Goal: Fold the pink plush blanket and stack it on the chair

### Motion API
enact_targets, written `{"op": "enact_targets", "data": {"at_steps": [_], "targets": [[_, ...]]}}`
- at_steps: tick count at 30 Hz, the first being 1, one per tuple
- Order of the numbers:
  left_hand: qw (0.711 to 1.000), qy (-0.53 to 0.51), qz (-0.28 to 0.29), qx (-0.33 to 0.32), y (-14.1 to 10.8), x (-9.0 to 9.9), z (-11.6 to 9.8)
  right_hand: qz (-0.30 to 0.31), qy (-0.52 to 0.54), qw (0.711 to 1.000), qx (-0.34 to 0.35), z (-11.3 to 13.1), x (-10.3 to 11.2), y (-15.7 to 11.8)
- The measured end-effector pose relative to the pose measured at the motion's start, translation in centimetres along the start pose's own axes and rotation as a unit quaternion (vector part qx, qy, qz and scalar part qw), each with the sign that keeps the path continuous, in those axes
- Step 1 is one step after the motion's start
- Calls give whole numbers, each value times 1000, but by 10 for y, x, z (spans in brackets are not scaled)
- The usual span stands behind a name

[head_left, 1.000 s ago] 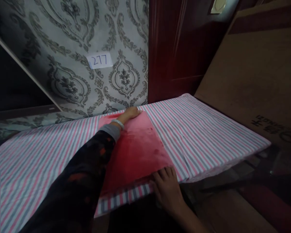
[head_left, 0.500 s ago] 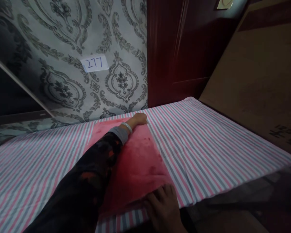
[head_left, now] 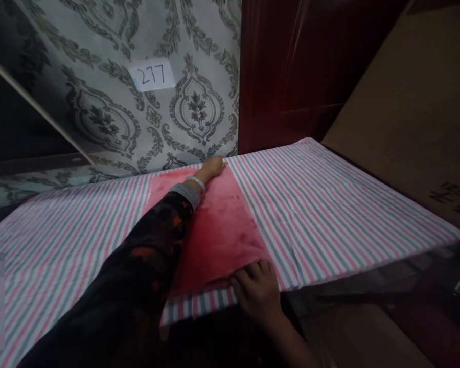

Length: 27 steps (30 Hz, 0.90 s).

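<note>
A red, soft-looking cloth (head_left: 218,240) lies spread flat across a pink, grey and white striped cover (head_left: 310,214). My left arm, in a dark patterned sleeve with a bracelet at the wrist, reaches over it to the far side. There my left hand (head_left: 213,166) is closed at the red cloth's far right corner; its fingertips are mostly hidden. At the near right corner my right hand (head_left: 258,286) has its fingers curled over the edge of the red cloth, thumb side toward the left. Part of the red cloth is hidden under my left sleeve.
Patterned wallpaper (head_left: 199,110) with a paper label (head_left: 152,75) reading 277 rises behind the cover. A dark red door or panel (head_left: 279,76) stands beside it. On the right leans a large cardboard box (head_left: 414,117). A dark panel (head_left: 19,117) is at the left.
My view has tilted down a little, so the cover and wall sit higher in the picture. Both hands stay at the same corners of the red cloth.
</note>
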<state>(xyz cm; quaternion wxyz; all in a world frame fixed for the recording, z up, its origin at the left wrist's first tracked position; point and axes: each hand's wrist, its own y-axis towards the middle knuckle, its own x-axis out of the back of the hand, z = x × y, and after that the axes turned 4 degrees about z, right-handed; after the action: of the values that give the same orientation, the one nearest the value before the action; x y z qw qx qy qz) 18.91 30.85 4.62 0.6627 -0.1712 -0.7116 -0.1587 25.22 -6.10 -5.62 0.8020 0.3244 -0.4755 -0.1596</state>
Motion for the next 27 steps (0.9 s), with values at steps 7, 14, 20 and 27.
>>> {"op": "enact_targets", "data": {"at_steps": [7,14,20,27], "targets": [[983,50,-35,-176,-102,16,32,23,-42,999,2,0,6,-2],[994,35,27,-99,-146,2,67,36,-73,997,15,-1,9,-4],[999,42,6,14,-122,3,74,23,-73,997,25,-1,7,-5],[995,51,-37,74,-113,9,103,25,-69,997,21,-1,5,-6]]}}
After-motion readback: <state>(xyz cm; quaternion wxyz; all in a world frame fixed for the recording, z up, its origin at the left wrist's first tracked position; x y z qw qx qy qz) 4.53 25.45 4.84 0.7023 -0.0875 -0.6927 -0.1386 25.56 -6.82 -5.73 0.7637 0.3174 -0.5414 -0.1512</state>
